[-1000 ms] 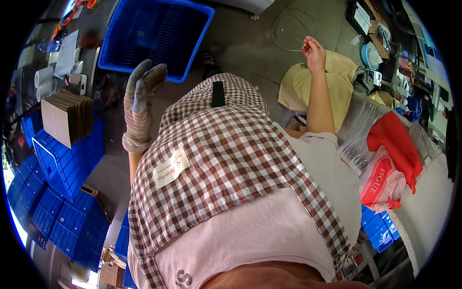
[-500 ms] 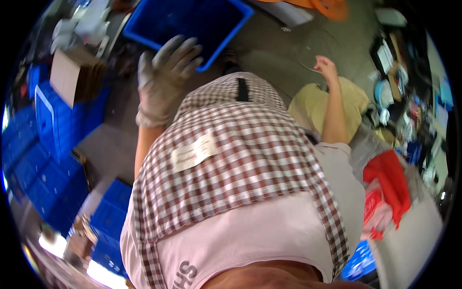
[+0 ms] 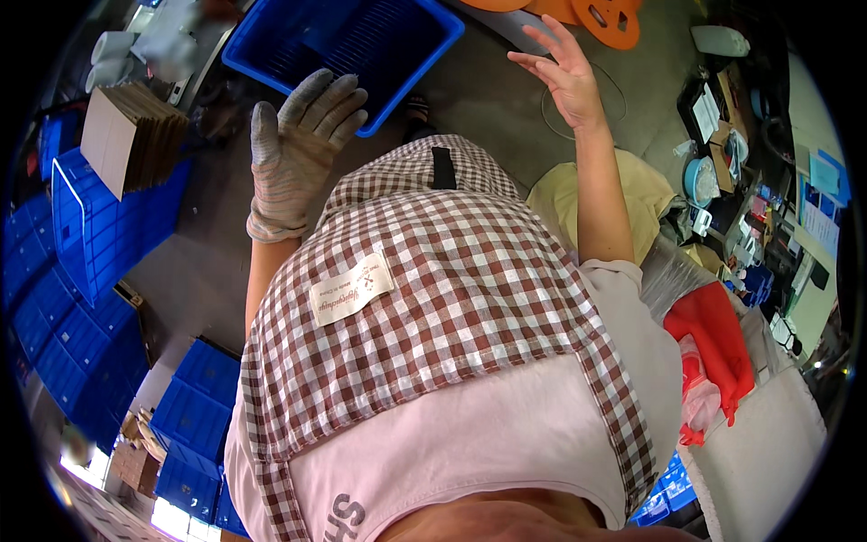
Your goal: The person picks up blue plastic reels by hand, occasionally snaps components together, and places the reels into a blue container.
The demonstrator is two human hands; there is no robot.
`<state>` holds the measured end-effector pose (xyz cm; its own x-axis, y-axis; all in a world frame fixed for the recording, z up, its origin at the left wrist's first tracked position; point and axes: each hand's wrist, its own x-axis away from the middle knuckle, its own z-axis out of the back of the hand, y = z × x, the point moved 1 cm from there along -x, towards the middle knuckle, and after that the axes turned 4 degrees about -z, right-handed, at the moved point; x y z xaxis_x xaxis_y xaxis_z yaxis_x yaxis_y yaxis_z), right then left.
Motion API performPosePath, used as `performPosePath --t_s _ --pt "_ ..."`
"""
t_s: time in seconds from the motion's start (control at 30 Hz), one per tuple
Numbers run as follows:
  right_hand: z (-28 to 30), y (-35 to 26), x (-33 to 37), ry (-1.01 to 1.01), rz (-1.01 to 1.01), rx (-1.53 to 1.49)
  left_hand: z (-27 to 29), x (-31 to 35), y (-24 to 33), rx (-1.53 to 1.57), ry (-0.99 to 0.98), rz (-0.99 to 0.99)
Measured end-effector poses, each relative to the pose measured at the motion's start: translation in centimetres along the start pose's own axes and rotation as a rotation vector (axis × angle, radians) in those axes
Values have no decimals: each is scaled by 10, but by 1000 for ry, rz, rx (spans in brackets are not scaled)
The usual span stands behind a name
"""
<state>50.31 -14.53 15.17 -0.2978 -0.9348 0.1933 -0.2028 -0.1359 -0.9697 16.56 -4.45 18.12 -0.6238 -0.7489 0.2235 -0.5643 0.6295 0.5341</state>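
My left hand (image 3: pixel 305 140) wears a striped grey knit glove and is raised with its fingers spread, holding nothing. Just beyond its fingertips, and overlapped by them in the picture, lies a blue plastic bin (image 3: pixel 411 99) with a ribbed inside. My right hand (image 3: pixel 567 77) is bare and lifted out ahead, fingers apart, with nothing in it. Orange flat pieces with cut-out holes (image 3: pixel 607 20) are nearest to it, at the far edge. A thin wire loop (image 3: pixel 623 99) shows on the floor behind my right hand. A brown checked apron (image 3: pixel 433 271) covers my front.
Stacked blue crates (image 3: pixel 81 334) fill the left side, and flat cardboard sheets (image 3: pixel 113 144) stand on one blue crate. To the right are a beige cloth-covered thing (image 3: pixel 646 194), a red bag (image 3: pixel 713 334) and a cluttered bench (image 3: pixel 813 280). White rolls (image 3: pixel 111 50) sit at the far left.
My right hand has risen farther forward and its fingers have opened out from a loose curl. My left hand stays raised with fingers spread, nearly in the same place.
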Motion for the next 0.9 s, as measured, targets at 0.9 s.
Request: performPosePath --t_s 0.9 --pt "102 196 134 -115 -896 1477 21 5 5 -236 73 25"
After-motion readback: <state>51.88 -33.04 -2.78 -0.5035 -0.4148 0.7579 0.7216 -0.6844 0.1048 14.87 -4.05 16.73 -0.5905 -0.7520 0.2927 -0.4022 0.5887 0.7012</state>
